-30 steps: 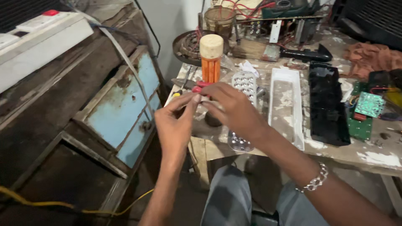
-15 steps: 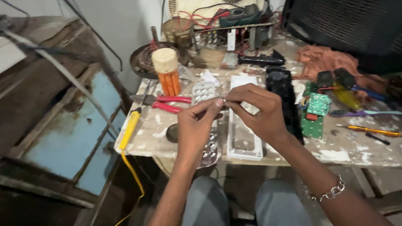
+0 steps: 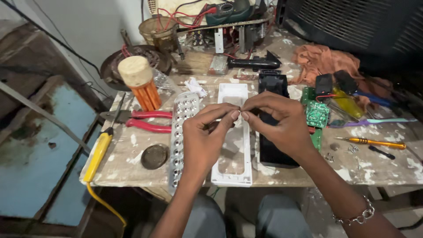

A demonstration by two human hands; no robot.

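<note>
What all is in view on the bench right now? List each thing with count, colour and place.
white tray-like housing: 1, white, bench centre, under the hands
perforated strip: 1, silvery, left of the white housing
black housing: 1, black, right of the white housing
pliers: 1, red handles, left of the strip
round lid: 1, dark, near the front edge
yellow-handled tool: 1, yellow, left edge of the bench
orange bundle with a cream cap: 1, back left
circuit board: 1, green, right of the black housing
screwdriver: 1, orange handle, far right
cloth: 1, orange, back right
left hand: fingertips pinched against the right's
right hand: fingertips pinched; whatever is between them is too small to tell
</note>
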